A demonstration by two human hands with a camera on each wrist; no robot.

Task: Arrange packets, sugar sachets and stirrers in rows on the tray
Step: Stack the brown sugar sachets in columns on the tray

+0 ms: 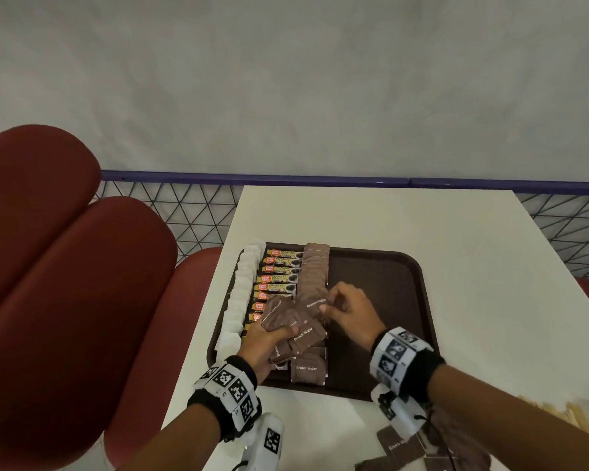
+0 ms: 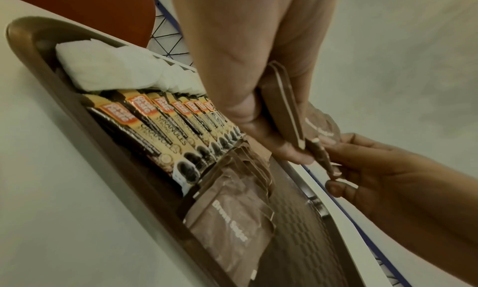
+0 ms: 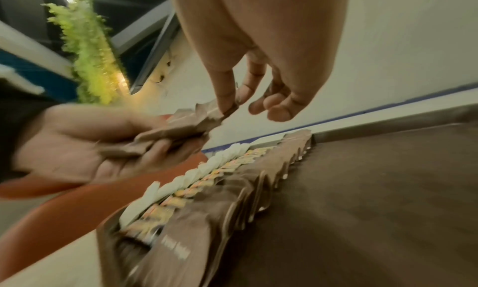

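Gripping a fanned stack of brown sugar sachets (image 1: 291, 329) above the brown tray (image 1: 388, 283), left hand (image 1: 262, 345) curls; right hand (image 1: 349, 311) pinches 1. Only the head view shows loose sachets (image 1: 398, 447) on the table (image 1: 422, 226).

Left hand (image 1: 269, 341) curled in a grip, right hand (image 1: 349, 309) pinching (thumb against forefinger), wrists close together.

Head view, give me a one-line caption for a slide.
Left hand grips a bunch of brown sugar sachets while right hand pinches one above the tray.
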